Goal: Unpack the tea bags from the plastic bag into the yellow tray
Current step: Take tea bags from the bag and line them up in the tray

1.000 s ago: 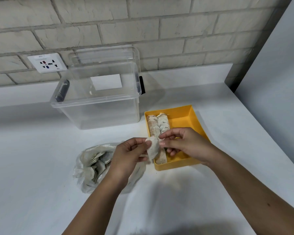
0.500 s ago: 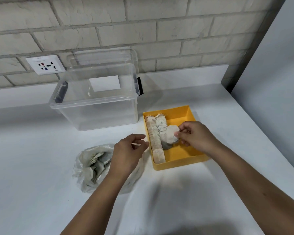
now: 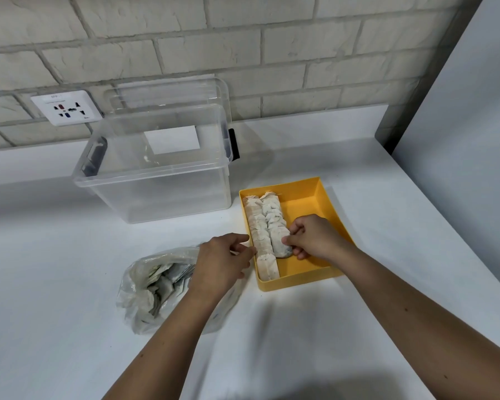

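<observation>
The right hand [image 3: 315, 239] has its fingers [image 3: 289, 241] curled, pinching the right edge of a tea bag [image 3: 280, 248] at the near end of the second row inside the yellow tray [image 3: 300, 280]. The knuckles hide how much of the tea bag they cover. The left hand [image 3: 223, 261] hovers just outside the tray's left wall. Its fingers are loosely bent with nothing visible between them, and its palm is hidden. Left of the tray, the plastic bag [image 3: 153, 287] lies partly under that wrist, so its mouth is unseen. Crumpled grey-white contents show dimly through the film. The tray's right half is bare floor. The rows of tea bags [image 3: 259, 226] hug its left wall, pale, speckled and overlapping like shingles. The left row reaches the near wall. A clear container [image 3: 156, 192] stands just beyond the tray's far left corner.
</observation>
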`<act>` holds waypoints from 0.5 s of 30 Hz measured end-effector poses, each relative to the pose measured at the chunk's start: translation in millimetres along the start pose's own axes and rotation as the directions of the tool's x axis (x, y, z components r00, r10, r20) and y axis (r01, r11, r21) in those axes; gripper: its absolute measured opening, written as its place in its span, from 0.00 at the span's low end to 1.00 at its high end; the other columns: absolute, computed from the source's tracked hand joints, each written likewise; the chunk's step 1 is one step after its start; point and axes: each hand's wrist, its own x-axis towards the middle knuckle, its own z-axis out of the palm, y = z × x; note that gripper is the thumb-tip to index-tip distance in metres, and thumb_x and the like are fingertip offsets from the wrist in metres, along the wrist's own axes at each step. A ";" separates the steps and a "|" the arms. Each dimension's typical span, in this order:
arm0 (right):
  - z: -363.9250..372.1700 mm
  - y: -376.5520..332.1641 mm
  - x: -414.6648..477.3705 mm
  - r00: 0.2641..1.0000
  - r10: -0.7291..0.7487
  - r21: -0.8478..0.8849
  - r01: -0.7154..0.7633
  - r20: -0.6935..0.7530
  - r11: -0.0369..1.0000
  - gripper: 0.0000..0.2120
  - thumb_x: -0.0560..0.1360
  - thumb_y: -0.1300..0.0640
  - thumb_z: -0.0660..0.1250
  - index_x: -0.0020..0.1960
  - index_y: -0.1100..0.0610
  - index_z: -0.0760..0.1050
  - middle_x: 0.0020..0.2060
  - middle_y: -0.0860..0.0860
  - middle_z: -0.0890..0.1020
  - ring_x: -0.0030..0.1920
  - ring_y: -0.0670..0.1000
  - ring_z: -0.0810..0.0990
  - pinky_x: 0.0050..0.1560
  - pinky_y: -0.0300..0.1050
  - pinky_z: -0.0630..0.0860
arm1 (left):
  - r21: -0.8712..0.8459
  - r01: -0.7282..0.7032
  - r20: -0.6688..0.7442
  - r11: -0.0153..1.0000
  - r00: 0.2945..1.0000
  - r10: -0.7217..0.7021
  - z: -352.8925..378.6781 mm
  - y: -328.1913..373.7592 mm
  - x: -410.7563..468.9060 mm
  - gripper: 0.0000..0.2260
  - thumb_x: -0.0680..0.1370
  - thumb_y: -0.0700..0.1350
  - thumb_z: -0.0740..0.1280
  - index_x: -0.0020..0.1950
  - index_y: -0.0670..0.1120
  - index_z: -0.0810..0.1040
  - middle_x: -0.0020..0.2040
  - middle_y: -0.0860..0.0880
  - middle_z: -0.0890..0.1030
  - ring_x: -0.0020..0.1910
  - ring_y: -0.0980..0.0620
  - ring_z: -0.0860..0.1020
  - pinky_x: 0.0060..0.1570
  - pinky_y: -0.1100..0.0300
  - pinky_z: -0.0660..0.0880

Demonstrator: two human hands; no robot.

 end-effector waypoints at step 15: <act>-16.7 -11.8 -14.1 0.985 -0.108 -0.034 0.105 -0.136 0.994 0.11 0.70 0.57 0.77 0.49 0.57 0.78 0.34 0.52 0.84 0.33 0.55 0.84 0.43 0.49 0.82 | -0.287 -0.052 -0.134 0.957 0.991 0.014 -37.4 2.1 -17.0 0.06 0.78 0.39 0.71 0.53 0.47 0.85 0.43 0.46 0.86 0.35 0.54 0.84 0.31 0.61 0.80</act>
